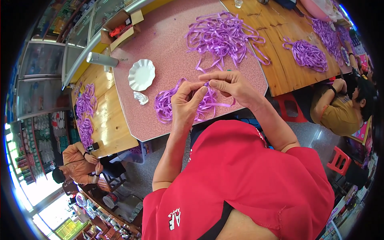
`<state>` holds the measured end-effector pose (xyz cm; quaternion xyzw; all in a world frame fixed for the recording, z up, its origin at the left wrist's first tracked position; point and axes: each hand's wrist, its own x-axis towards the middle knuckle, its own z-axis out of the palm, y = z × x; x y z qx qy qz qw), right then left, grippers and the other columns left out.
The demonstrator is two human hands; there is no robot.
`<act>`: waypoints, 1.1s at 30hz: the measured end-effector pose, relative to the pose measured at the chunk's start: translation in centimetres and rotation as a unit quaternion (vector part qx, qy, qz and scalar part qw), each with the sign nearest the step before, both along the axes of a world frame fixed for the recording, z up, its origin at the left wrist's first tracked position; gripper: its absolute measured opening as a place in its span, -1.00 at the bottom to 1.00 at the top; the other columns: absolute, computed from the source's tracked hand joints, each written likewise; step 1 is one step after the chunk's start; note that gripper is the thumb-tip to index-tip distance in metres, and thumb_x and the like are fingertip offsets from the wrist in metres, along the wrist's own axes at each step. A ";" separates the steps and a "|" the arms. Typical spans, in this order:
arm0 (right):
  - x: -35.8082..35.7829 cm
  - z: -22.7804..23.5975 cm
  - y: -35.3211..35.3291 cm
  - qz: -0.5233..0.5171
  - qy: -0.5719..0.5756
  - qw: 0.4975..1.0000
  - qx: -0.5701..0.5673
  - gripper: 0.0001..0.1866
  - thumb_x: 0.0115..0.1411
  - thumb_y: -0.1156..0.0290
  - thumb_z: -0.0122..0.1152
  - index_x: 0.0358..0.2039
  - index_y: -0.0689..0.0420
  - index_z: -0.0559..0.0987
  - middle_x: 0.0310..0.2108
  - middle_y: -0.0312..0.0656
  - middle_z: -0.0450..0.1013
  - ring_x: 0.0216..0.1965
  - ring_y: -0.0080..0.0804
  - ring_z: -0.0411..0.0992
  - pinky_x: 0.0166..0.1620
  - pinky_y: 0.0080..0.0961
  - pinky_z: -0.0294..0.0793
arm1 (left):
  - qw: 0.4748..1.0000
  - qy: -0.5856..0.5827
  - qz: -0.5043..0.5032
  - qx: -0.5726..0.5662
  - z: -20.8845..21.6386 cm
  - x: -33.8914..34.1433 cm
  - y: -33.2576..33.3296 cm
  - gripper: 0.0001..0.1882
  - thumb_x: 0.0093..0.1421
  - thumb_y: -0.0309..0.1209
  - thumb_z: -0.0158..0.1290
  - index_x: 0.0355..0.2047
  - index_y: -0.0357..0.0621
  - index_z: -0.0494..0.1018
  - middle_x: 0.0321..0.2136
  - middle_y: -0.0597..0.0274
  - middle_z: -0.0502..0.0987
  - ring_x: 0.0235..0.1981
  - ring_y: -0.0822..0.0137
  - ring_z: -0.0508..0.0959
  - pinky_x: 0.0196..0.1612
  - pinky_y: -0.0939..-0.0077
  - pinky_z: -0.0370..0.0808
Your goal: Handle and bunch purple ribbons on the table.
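My left hand (187, 100) and my right hand (231, 86) meet over the near edge of the pink speckled table (168, 44). Thumbs and fingers of both pinch a small bit of purple ribbon (207, 85) between them. Its exact shape there is too small to make out. Below my hands lies a loose heap of purple ribbon (163, 107), partly hidden by my left hand; a loose end trails to the right under my right hand. Farther back on the tabletop rests a larger tangled pile of purple ribbon (218, 38).
Left of my hands are a white scalloped plate (142, 75), a crumpled white tissue (141, 98), a grey cylinder (102, 59) and an open cardboard box (122, 30). Wooden tables on both sides hold more ribbon (308, 55). One person (82, 164) sits left, another (340, 106) right, near red stools (339, 160).
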<state>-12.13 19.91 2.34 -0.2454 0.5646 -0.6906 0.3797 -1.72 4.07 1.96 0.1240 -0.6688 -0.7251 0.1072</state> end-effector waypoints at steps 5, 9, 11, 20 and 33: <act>-0.4 -0.5 0.3 -0.036 -0.163 0.986 -0.018 -0.80 0.19 0.36 0.31 -0.21 0.16 0.63 -0.58 -0.46 0.41 -0.64 -0.81 0.19 -0.58 -0.76 0.14 | 1.000 -0.003 -0.015 -0.020 -0.1 -0.2 -0.2 -0.88 0.19 -0.49 0.19 -0.26 -0.24 0.58 -0.44 0.45 0.40 -0.43 0.64 0.33 -0.37 0.72 0.25; -0.3 0.1 0.6 -0.056 -0.149 0.987 -0.005 -0.86 0.16 0.40 0.34 -0.30 0.17 0.62 -0.56 -0.44 0.44 -0.62 -0.78 0.23 -0.56 -0.75 0.18 | 0.999 -0.001 -0.026 -0.027 0.5 -0.3 -0.1 -0.89 0.18 -0.49 0.19 -0.28 -0.24 0.58 -0.46 0.45 0.38 -0.44 0.64 0.31 -0.39 0.72 0.23; -0.3 0.3 0.7 -0.053 -0.125 0.991 -0.002 -0.86 0.14 0.41 0.36 -0.30 0.17 0.63 -0.55 -0.43 0.45 -0.59 -0.79 0.26 -0.55 -0.76 0.19 | 0.998 0.002 -0.033 -0.047 0.7 -0.3 -0.1 -0.89 0.18 -0.49 0.19 -0.28 -0.24 0.58 -0.47 0.45 0.37 -0.45 0.63 0.31 -0.39 0.72 0.23; 0.8 1.1 0.7 -0.109 0.237 0.965 0.011 -0.93 0.17 0.63 0.24 -0.31 0.24 0.60 -0.37 -0.36 0.45 -0.39 -0.75 0.36 -0.38 -0.78 0.33 | 0.997 0.027 -0.023 -0.062 0.6 -0.2 -0.1 -0.92 0.18 -0.52 0.19 -0.31 -0.24 0.57 -0.48 0.42 0.37 -0.45 0.61 0.32 -0.41 0.71 0.24; 1.4 1.7 1.1 -0.120 0.191 0.974 -0.002 -0.91 0.14 0.66 0.25 -0.32 0.25 0.61 -0.32 -0.31 0.46 -0.34 -0.69 0.40 -0.33 -0.75 0.37 | 0.982 0.056 0.005 -0.183 1.5 -0.2 0.4 -0.90 0.13 -0.55 0.20 -0.31 -0.26 0.57 -0.52 0.36 0.37 -0.52 0.56 0.32 -0.48 0.66 0.22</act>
